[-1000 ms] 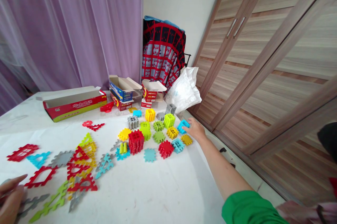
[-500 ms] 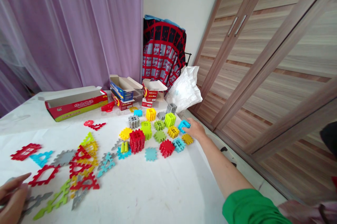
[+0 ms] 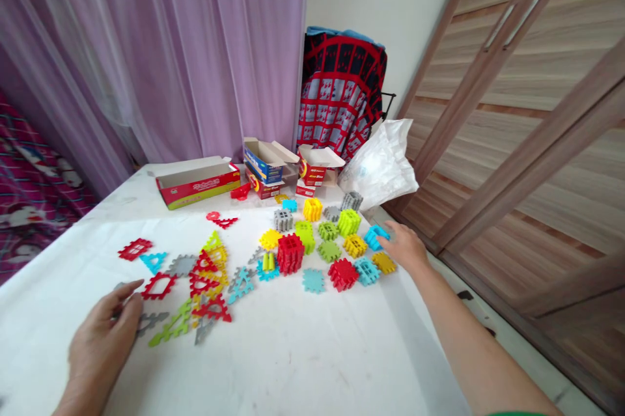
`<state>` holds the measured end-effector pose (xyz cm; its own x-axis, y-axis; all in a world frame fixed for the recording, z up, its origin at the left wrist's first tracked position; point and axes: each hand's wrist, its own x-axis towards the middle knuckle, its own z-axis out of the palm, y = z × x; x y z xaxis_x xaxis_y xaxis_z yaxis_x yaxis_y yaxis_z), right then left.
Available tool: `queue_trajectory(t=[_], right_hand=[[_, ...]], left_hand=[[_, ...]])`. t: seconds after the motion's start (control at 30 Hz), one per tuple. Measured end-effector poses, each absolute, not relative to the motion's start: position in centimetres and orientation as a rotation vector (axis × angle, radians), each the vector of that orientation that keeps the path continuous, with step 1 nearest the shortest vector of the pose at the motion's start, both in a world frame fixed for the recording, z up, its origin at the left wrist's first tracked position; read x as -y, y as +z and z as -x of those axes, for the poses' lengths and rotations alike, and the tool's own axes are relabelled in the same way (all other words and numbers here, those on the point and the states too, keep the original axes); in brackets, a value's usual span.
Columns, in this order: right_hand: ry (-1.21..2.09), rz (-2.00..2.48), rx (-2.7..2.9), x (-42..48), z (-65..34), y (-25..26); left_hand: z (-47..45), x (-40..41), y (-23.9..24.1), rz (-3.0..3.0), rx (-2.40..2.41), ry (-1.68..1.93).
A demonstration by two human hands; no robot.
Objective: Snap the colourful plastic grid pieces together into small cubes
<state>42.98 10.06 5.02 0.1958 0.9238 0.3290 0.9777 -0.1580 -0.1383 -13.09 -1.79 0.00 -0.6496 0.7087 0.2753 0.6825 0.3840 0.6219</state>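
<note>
At the right edge of the table my right hand [image 3: 406,247] has its thumb and fingers around a stack of blue window-shaped interlocking pieces [image 3: 375,237]; the fingertips are partly hidden behind it. Over the near left of the table is my left hand [image 3: 103,331], index finger stretched out and thumb apart, with no piece visible in its grasp. A red square frame piece [image 3: 159,286] lies just beyond its fingertips. Grey pieces [image 3: 152,321] are beside the thumb, partly covered. A yellow square piece [image 3: 384,263] and a light-blue window stack [image 3: 367,271] lie close to my right hand.
Red stacks [image 3: 290,253], green stacks [image 3: 349,222] and several other pieces stand between the hands. Red triangles [image 3: 213,307] lie in a pile at centre left. Open cardboard boxes [image 3: 198,185] line the back, with a white bag [image 3: 381,165] at the far right corner.
The view has swung left, so everything appears farther right and more of my left hand shows. My right hand stays at the blue window pieces.
</note>
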Motion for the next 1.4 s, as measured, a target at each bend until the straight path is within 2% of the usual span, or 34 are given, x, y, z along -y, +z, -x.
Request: queue_trajectory(t=[0.17,0.37,0.47,0.63,0.8,0.9,1.17,1.4], right_hand=[[-0.204,1.546,1.775,-6.0,-35.6,5.2],[0.229,1.085,2.326,-0.9,-20.9,4.0],[0.322,1.202,2.432,-0.6,-16.6,3.7],[0.294,1.605,2.39,-0.7,-12.9,3.7],[0.288,1.609,2.348,-0.7,-10.0,3.2],[0.309,1.563,2.341,-0.6,-9.6,3.5],[0.174,1.884,2.401,0.4,-12.0,4.1],[0.326,1.55,2.402,1.1,-12.1,2.7]], left_hand=[[11.6,2.3,1.5,-1.206,-2.461,1.169],[12.1,2.4,0.6,-1.297,-2.395,1.27],[12.3,2.4,0.3,-1.327,-2.389,1.288],[11.9,2.2,0.4,-1.406,-2.4,1.28],[11.7,2.0,0.3,-1.496,-2.371,1.284],[11.6,2.0,0.4,-1.473,-2.376,1.292],[11.4,2.0,0.5,-1.493,-2.35,1.33],[11.6,2.0,0.2,-1.487,-2.37,1.293]])
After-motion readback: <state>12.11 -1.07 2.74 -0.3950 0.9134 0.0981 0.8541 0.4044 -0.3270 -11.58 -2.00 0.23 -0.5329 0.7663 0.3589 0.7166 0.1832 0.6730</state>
